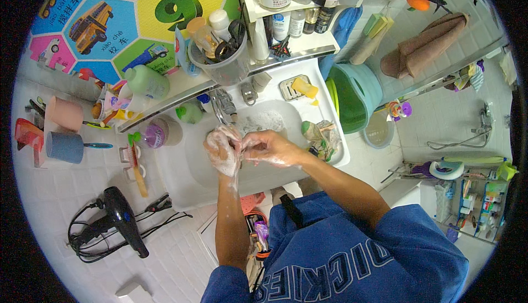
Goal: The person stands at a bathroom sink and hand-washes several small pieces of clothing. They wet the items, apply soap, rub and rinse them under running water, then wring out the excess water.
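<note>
Thick white lather covers my left hand [222,150], which is held over the white sink basin [198,167] just below the metal faucet [218,107]. My right hand [270,148] comes in from the other side, its curled fingertips meeting the fingers of the left. Some suds cling to the right wrist as well. Whether anything small sits between the fingers is hidden by foam and overlap. White foam [264,121] floats at the back of the basin. A yellow soap bar [304,87] rests on a soap dish [291,90] on the sink's right rim.
Bottles with purple [154,136] and green [189,113] liquid stand left of the faucet. A crumpled pouch [321,138] lies on the right rim. Above, a shelf [297,51] carries jars and a clear tub [225,70]. A black hair dryer [119,216] hangs at left; a green bucket [354,96] stands right.
</note>
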{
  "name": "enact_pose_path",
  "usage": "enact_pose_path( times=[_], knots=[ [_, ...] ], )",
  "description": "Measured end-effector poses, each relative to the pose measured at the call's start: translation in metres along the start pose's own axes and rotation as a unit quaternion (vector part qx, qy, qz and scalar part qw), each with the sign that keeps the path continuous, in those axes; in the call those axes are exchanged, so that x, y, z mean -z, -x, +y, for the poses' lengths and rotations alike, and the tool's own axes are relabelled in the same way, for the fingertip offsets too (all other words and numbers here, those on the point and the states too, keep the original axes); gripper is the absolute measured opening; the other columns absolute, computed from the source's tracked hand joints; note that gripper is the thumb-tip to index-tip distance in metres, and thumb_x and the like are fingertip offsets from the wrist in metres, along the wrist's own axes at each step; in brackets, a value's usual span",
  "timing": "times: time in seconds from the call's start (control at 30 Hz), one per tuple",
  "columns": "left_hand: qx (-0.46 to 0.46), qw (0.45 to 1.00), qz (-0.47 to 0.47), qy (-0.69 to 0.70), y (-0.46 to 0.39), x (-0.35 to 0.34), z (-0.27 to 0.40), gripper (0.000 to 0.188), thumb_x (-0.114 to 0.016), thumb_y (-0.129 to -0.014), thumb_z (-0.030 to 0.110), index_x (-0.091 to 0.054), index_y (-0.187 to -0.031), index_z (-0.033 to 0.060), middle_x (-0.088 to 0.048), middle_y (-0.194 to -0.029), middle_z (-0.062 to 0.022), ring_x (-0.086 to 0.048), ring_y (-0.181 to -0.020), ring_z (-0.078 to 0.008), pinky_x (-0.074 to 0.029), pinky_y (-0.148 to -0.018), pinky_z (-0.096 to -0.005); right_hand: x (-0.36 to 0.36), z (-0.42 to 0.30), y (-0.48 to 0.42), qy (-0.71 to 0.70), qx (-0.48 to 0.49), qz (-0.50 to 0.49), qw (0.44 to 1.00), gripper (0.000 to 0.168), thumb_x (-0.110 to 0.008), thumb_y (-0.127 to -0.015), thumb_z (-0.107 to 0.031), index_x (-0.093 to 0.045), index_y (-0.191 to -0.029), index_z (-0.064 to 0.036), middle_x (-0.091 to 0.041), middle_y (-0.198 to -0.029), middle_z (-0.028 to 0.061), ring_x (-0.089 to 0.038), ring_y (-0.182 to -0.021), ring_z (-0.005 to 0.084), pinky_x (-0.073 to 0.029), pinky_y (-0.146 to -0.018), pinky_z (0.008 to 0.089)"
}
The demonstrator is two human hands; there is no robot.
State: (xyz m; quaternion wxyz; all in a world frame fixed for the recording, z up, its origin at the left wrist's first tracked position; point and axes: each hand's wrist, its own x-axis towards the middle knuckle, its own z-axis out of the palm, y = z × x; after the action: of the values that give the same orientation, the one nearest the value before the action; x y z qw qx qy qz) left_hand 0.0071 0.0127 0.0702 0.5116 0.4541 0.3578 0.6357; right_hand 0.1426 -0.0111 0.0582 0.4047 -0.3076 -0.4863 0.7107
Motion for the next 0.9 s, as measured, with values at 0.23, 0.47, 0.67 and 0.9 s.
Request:
enact_pose_path(
  times=[0.23,0.47,0.67,0.9],
  knots=[
    [0.01,0.981,0.173,0.092,-0.016,-0.01,0.013,0.041,-0.046,-0.092,0.038,-0.039,-0.064,0.009,-0.037,-0.051,-0.0011,-0.035,-0.041,-0.0103,-0.026,-0.037,-0.0223,-0.018,-0.02,-0.003,0.203,0.094,0.062,0.973,0.01,-0.061,-0.08,-0.009,-0.059,-0.084,-0.001,-0.058,-0.071,0.0069,-0.051,-0.061,0.0121,-0.043,-0.058,0.0275],
    [0.229,0.966,0.113,-0.036,0.034,0.031,-0.015,0.028,-0.052,-0.089,0.027,-0.052,-0.071,0.0061,-0.046,-0.054,-0.0003,-0.041,-0.045,-0.0074,-0.029,-0.039,-0.0217,-0.014,-0.026,0.009,0.209,0.114,0.222,0.945,0.01,-0.063,-0.077,-0.006,-0.058,-0.081,0.0,-0.057,-0.069,0.0063,-0.055,-0.06,0.0123,-0.044,-0.056,0.0271],
    [0.11,0.991,-0.005,0.074,0.046,0.026,-0.038,0.01,-0.056,-0.086,0.008,-0.06,-0.09,0.0006,-0.057,-0.076,-0.001,-0.045,-0.059,-0.007,-0.035,-0.053,-0.0211,-0.008,-0.016,0.018,0.318,0.168,0.163,0.919,0.011,-0.066,-0.071,-0.003,-0.057,-0.078,-0.001,-0.057,-0.069,0.0077,-0.056,-0.06,0.0169,-0.044,-0.055,0.0281],
    [0.108,0.994,-0.018,-0.022,0.048,0.031,-0.024,0.012,-0.058,-0.083,0.004,-0.061,-0.093,-0.0014,-0.06,-0.083,-0.0035,-0.052,-0.07,-0.008,-0.043,-0.062,-0.0221,-0.008,-0.02,0.023,0.287,0.151,0.144,0.935,0.012,-0.067,-0.07,-0.003,-0.057,-0.077,-0.002,-0.057,-0.067,0.0084,-0.056,-0.058,0.0182,-0.046,-0.056,0.0287]
  ],
)
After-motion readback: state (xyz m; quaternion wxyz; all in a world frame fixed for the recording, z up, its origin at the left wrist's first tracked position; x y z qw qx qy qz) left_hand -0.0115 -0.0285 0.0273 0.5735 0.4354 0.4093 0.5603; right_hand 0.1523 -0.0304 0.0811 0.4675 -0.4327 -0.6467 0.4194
